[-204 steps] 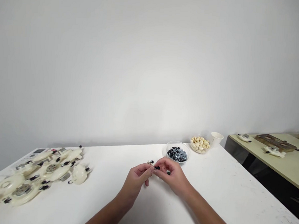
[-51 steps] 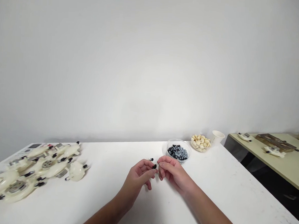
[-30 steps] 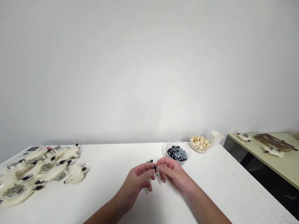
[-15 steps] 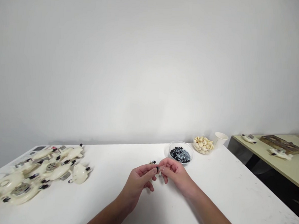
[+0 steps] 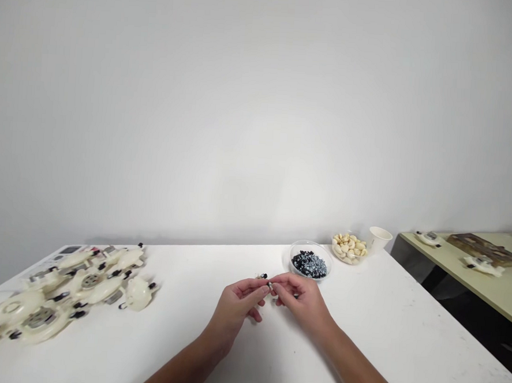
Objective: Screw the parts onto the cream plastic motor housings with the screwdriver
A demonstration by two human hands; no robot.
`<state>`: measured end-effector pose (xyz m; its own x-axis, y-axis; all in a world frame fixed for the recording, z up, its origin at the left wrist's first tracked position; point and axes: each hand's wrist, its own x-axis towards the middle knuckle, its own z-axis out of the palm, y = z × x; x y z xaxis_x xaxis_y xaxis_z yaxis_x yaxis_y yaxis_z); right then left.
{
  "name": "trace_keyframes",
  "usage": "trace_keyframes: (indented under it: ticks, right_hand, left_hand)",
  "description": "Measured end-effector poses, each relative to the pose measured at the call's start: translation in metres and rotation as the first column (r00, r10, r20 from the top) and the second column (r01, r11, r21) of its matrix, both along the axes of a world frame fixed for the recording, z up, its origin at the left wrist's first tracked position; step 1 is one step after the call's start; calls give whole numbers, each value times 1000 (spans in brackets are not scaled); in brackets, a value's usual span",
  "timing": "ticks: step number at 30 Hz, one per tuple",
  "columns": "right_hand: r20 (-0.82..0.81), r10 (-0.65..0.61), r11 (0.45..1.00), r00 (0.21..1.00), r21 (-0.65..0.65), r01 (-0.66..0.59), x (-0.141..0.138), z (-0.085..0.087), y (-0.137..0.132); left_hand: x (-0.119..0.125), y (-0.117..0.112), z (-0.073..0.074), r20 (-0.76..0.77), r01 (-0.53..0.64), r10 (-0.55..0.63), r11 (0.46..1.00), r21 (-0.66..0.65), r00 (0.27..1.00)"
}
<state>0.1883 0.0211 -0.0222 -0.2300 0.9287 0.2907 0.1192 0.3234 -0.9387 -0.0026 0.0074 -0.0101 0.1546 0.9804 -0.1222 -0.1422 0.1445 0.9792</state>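
Note:
My left hand (image 5: 237, 307) and my right hand (image 5: 302, 301) meet fingertip to fingertip just above the white table (image 5: 186, 337). Between the pinched fingers sits a tiny black and cream part (image 5: 268, 283); both hands are closed on it. Another small black and cream piece (image 5: 262, 277) lies on the table just behind my fingers. A clear bowl of small black and silver parts (image 5: 309, 264) stands a short way beyond my right hand.
A heap of cream plastic wheel-shaped pieces with black tips (image 5: 63, 286) lies at the table's left end. A bowl of pale cream pieces (image 5: 348, 247) and a white paper cup (image 5: 378, 239) stand at the far right corner. A second, yellowish table (image 5: 485, 280) stands to the right.
My hands have stayed pinched together on the small part, shifting only slightly as the fingers work it. The view has drifted a little.

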Motion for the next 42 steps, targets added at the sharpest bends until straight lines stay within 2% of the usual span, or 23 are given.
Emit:
trace_keyframes:
  ticks: [6, 16, 25, 33, 42]
  right_hand:
    - [59, -25, 999, 998, 36, 23, -1, 0, 0]
    - [6, -22, 999, 1000, -48, 22, -2, -6, 2]
    - [76, -59, 998, 995, 21, 58, -2, -4, 1]
    - [133, -66, 995, 989, 78, 56, 2, 0, 2]
    - [149, -12, 998, 989, 59, 3, 5, 7, 1]
  left_hand:
    - [-2, 3, -7, -20, -26, 26, 999, 23, 999]
    - [-2, 5, -13, -40, -25, 29, 996, 81, 999]
    - [-2, 7, -18, -54, -43, 49, 995, 94, 997]
    - [-3, 3, -14, -112, -16, 32, 989, 145, 993]
    - [-2, 0, -9, -155, -28, 56, 984, 176, 986]
